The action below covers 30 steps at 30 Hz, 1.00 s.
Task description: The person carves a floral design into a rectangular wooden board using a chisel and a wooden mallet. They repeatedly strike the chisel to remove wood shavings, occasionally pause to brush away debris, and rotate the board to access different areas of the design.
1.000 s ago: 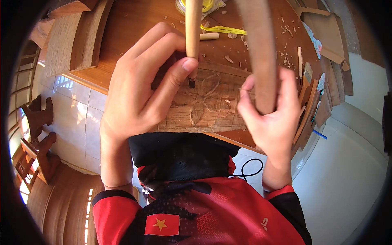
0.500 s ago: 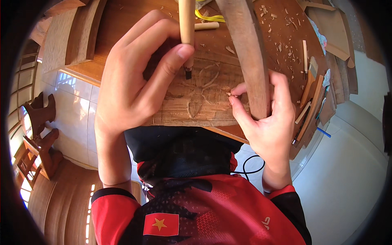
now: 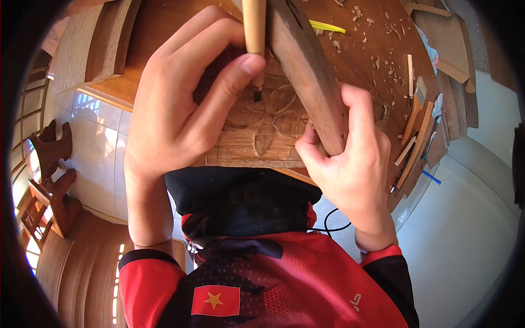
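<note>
My left hand is closed around the pale wooden handle of a chisel, held nearly upright. Its short dark blade end points down over a carved wooden board, which bears a raised petal or leaf pattern with curling lines. Whether the tip touches the wood I cannot tell. In my right hand is a thick, curved wooden club, gripped at its lower end and slanting up to the left, with a dark slot near its top. Its upper end runs out of view.
Wood chips litter the brown table, where a yellow strip lies. At its right edge are a flat brush, a pencil and several slim tools. Curved wooden pieces stand at the upper left, carved furniture beyond on the floor.
My right hand has closed more firmly, its fingertips no longer pinching a small chip, and the club has tilted further left. The chisel and my left hand have shifted slightly.
</note>
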{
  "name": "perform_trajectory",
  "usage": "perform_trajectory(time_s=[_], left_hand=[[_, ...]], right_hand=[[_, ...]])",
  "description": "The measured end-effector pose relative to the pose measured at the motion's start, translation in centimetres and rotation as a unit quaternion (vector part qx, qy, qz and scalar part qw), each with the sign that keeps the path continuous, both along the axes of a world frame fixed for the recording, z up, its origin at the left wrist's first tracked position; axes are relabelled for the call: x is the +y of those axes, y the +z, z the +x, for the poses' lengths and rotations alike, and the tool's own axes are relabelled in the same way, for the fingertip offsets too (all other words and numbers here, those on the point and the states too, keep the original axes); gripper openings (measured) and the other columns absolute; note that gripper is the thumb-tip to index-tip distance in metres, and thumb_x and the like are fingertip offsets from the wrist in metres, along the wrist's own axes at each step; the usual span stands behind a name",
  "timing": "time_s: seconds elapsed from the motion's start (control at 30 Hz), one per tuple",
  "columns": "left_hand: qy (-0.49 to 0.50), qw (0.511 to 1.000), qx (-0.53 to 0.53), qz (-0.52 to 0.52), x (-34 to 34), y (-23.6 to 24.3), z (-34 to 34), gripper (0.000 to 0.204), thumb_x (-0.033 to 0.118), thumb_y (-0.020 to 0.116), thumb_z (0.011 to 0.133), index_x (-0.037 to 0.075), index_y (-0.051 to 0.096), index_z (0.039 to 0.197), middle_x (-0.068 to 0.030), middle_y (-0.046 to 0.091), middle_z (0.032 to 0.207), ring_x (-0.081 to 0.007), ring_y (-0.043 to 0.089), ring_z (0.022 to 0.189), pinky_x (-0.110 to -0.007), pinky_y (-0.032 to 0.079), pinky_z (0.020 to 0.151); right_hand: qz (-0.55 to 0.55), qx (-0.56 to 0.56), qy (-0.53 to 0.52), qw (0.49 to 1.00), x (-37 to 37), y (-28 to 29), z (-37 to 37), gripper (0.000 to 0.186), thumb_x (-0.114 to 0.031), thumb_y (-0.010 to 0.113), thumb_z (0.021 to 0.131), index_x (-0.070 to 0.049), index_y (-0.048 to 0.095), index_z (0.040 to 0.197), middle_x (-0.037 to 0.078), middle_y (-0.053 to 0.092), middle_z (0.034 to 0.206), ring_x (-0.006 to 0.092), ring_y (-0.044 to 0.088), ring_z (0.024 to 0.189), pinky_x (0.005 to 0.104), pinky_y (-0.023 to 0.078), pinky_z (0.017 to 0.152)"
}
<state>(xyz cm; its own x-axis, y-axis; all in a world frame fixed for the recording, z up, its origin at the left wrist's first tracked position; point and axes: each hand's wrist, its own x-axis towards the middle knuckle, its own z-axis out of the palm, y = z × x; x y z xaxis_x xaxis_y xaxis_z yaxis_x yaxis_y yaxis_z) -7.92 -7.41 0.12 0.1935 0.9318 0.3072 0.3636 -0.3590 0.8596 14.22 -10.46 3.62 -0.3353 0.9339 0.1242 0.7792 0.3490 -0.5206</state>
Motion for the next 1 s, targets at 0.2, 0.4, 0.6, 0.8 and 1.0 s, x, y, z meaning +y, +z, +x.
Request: perform_trajectory(time_s=[0.2,0.4,0.6,0.8,1.0], left_hand=[[-0.049,0.999,0.002,-0.024,0.0,0.1,-0.9,0.019,0.014,0.057,0.101,-0.003,0.064,0.1,-0.0099,0.059,0.09,-0.0193,0.059,0.081,-0.03,0.045,0.074],[-0.038,0.998,-0.011,-0.049,-0.2,0.3,-0.8,0.02,0.016,0.057,0.101,-0.003,0.064,0.098,-0.0102,0.058,0.09,-0.0193,0.058,0.082,-0.03,0.044,0.075],[-0.032,0.998,0.024,-0.047,-0.1,0.6,-0.4,0.027,0.021,0.055,0.103,-0.004,0.064,0.102,-0.0114,0.06,0.098,-0.0202,0.058,0.091,-0.031,0.045,0.083],[-0.011,0.999,-0.029,-0.029,-0.3,0.5,-0.3,0.018,0.013,0.058,0.103,-0.003,0.065,0.098,-0.0082,0.061,0.088,-0.0161,0.059,0.08,-0.028,0.045,0.074],[-0.007,0.998,-0.036,-0.045,-0.5,0.8,-0.2,0.019,0.014,0.058,0.102,-0.003,0.065,0.098,-0.0085,0.061,0.089,-0.0163,0.059,0.082,-0.029,0.045,0.076]], right_hand=[[0.091,0.041,-0.093,0.991,5.2,1.3,1.6,0.036,-0.004,0.076,0.091,-0.001,0.056,0.12,0.006,0.076,0.093,0.005,0.064,0.066,0.022,0.048,0.053],[0.029,0.066,-0.044,0.996,4.3,1.0,4.8,0.046,-0.003,0.083,0.084,-0.001,0.055,0.121,0.005,0.074,0.103,0.0055,0.06,0.068,0.0225,0.045,0.058],[-0.065,0.038,0.074,0.994,3.7,0.9,4.3,0.065,-0.013,0.096,0.07,-0.006,0.057,0.12,0.008,0.068,0.098,0.0182,0.064,0.086,0.0338,0.053,0.079],[-0.066,0.009,0.138,0.988,5.0,0.9,4.0,0.065,-0.018,0.095,0.069,-0.007,0.055,0.118,0.012,0.064,0.095,0.0297,0.064,0.083,0.0373,0.052,0.076],[-0.029,0.012,0.156,0.987,5.1,0.5,4.5,0.065,-0.019,0.095,0.069,-0.008,0.055,0.118,0.013,0.067,0.096,0.0337,0.065,0.081,0.0398,0.053,0.074]])
